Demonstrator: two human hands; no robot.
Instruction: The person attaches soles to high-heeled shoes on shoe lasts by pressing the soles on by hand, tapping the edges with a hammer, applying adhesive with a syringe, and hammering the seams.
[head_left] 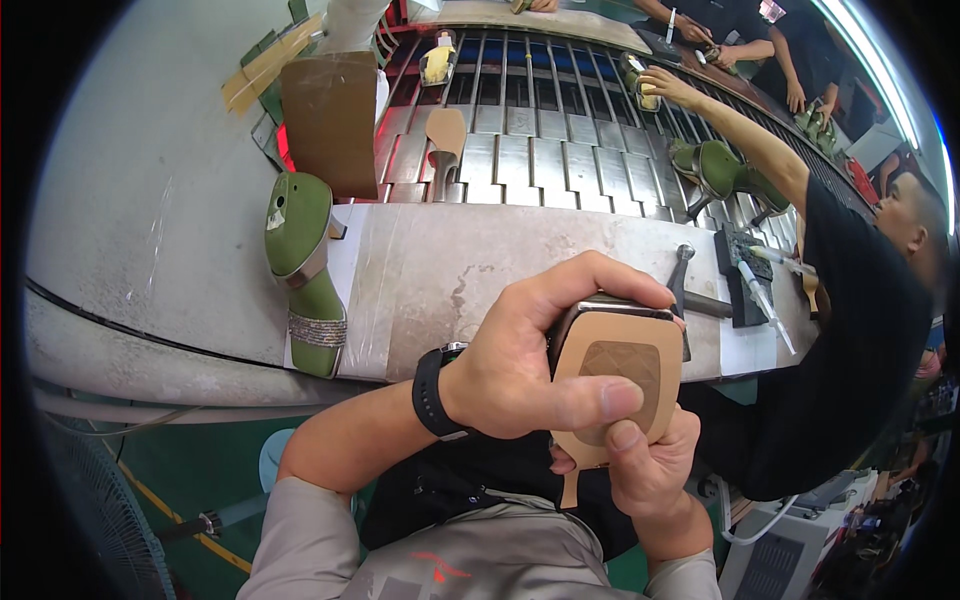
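While the left hand (515, 365) grips the shoe (611, 301) sole-up, its thumb lies across the textured patch of the tan outsole (628, 362). The right hand (655, 462) closes around the nearer end, its thumb on the outsole's lower part. Both grips are thus shut around the work, held just beyond the near edge of the worktop (430, 265). The step in hand looks like pressing or aligning the outsole by thumb; the next move seems to call for even pressure and matched edges. A hammer (681, 268) lies just beyond the hands; a green platform sandal (318, 300) lies left.
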